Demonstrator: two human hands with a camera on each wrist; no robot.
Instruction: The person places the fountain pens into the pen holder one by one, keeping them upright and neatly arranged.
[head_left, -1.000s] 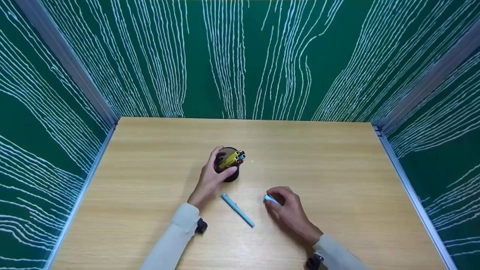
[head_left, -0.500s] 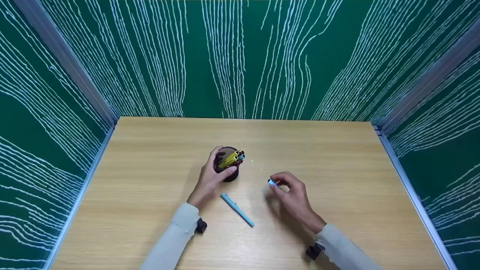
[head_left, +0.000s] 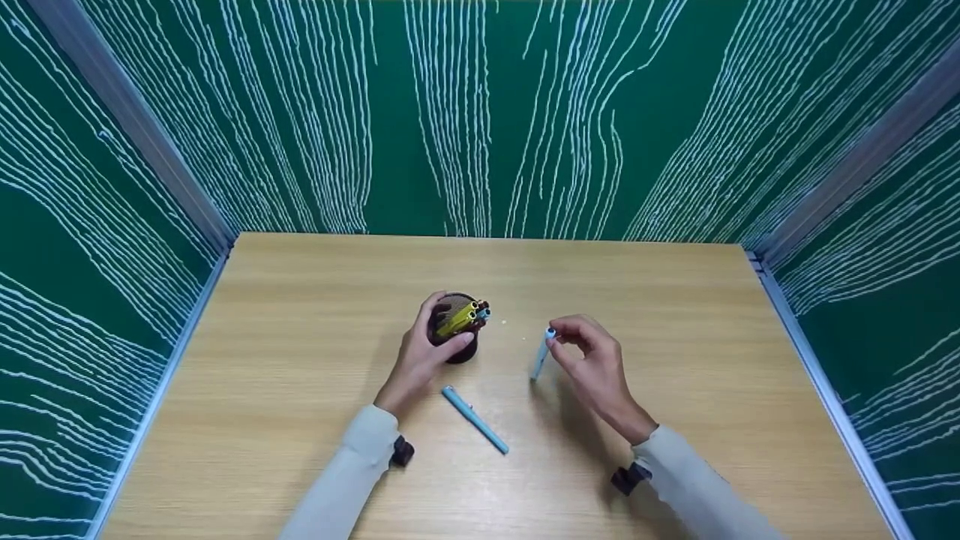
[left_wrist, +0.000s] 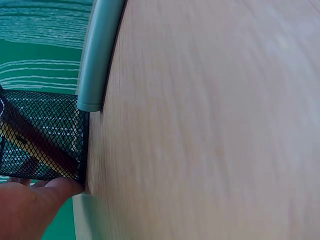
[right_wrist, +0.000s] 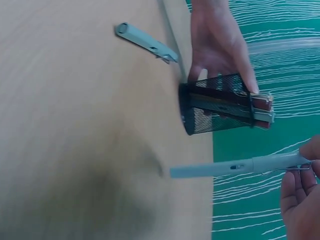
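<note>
My left hand [head_left: 426, 352] grips a black mesh pen cup [right_wrist: 220, 107] that stands upright on the table, thumb on its near side. Inside the cup lean several pens [head_left: 463, 319], yellow, light blue and dark red. At the right, the fingertips of my right hand [head_left: 596, 367] pinch a light blue pen [right_wrist: 235, 166] by its capped, clipped end. That pen hangs steeply, its lower end close over the tabletop. A second light blue pen [head_left: 475, 420] lies on the table between my forearms; in the left wrist view, this pen [left_wrist: 100, 55] appears large beside the cup.
The wooden table [head_left: 637, 300] is bounded by green walls [head_left: 427, 150] with white wavy lines. Metal rails run along its left edge [head_left: 161, 390] and right edge [head_left: 832, 390]. Small dark cameras sit on both wrists.
My right hand has moved away from me, raising the light blue pen from nearly flat to steeply upright. The left hand, the cup and the other pen have stayed put.
</note>
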